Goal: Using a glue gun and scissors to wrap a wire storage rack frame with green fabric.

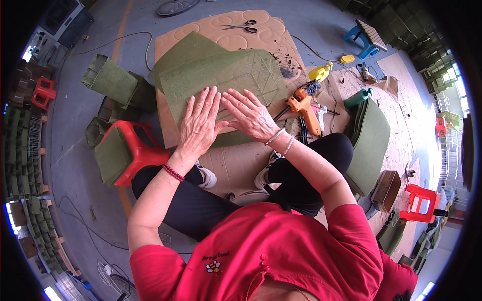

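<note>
My left hand (201, 120) lies flat on a green felt-like sheet (188, 93), fingers stretched out and slightly apart. Beside it my right hand (252, 116) rests on the same sheet, also flat, its thumb close to the left one. Neither hand holds anything. A thin wire frame (256, 75) shows on the sheet's right part, and more green sheeting lies beneath, reaching to the upper left. All of it lies on a board covered in tan patterned material (175, 32). Just right of my right hand lies an orange glue gun (305, 106).
Black-handled scissors (249, 26) lie at the board's far end. To the right are a yellow bottle (320, 73), a green bottle (357, 98) and stacked green sheets (374, 138). A red stool (138, 155) and green box-shaped pieces (108, 75) stand left. A blue stool (368, 42) stands far right.
</note>
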`<state>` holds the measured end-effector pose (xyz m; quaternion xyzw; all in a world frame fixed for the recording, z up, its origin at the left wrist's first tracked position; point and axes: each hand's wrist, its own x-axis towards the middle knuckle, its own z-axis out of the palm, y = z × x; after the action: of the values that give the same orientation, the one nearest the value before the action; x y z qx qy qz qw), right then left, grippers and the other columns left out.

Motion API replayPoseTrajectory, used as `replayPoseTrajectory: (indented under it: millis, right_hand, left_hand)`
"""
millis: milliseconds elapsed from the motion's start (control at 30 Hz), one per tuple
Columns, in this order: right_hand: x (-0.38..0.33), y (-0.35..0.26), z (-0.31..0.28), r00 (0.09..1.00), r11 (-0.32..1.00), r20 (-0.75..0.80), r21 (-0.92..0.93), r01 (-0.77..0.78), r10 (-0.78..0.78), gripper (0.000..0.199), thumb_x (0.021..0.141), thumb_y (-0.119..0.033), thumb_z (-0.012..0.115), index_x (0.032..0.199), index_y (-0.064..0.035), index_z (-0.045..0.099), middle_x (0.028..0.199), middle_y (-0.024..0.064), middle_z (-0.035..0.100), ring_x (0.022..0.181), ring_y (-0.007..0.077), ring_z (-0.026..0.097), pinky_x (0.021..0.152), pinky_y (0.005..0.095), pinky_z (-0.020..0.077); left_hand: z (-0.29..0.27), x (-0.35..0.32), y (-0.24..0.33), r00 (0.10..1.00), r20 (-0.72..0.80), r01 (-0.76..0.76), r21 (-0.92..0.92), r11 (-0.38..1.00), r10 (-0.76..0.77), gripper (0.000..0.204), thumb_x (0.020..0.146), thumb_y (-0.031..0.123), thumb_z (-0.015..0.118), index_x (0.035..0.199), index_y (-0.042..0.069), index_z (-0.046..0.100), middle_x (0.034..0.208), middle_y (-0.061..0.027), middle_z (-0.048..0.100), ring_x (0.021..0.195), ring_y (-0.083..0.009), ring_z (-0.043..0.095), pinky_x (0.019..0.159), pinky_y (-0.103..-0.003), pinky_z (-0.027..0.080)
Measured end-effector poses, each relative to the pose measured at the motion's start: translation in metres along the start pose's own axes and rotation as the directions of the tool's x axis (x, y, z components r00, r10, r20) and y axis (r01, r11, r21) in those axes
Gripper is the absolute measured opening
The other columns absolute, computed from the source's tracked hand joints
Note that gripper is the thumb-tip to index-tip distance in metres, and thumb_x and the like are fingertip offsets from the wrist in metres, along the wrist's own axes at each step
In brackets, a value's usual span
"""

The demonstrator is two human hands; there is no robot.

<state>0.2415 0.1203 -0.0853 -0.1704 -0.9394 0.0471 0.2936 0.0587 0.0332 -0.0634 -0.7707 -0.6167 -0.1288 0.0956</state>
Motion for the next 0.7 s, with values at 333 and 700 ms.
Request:
replayPoseTrajectory:
  millis: [333, 700]
  right_hand:
    - [-0.017, 0.029, -0.018, 0.981, 0.967, 0.048, -0.182, -0.176, 0.188, 0.084, 0.080, -0.052, 0.057, 0.140, 0.0005, 0.032, 0.146, 0.0166, 0.034, 0.139, 0.0300, 0.027, 0.113, 0.0445, 0.0212]
    - [-0.024, 0.049, -0.033, 0.974, 0.955, 0.077, -0.229, -0.190, 0.213, 0.091, 0.079, -0.057, 0.054, 0.142, 0.0024, 0.026, 0.147, 0.0152, 0.033, 0.141, 0.0276, 0.021, 0.115, 0.0439, 0.0165]
  left_hand:
    - [-0.002, -0.001, 0.007, 0.999, 0.035, 0.020, -0.013, 1.000, -0.020, 0.074, 0.084, 0.032, 0.059, 0.145, 0.005, 0.028, 0.152, -0.0079, 0.026, 0.140, -0.0254, 0.025, 0.114, -0.046, 0.021]
    - [-0.002, -0.010, 0.002, 0.994, 0.055, 0.090, 0.055, 0.994, -0.092, 0.076, 0.087, 0.040, 0.055, 0.146, 0.004, 0.025, 0.153, -0.0104, 0.024, 0.141, -0.0250, 0.022, 0.115, -0.047, 0.014]
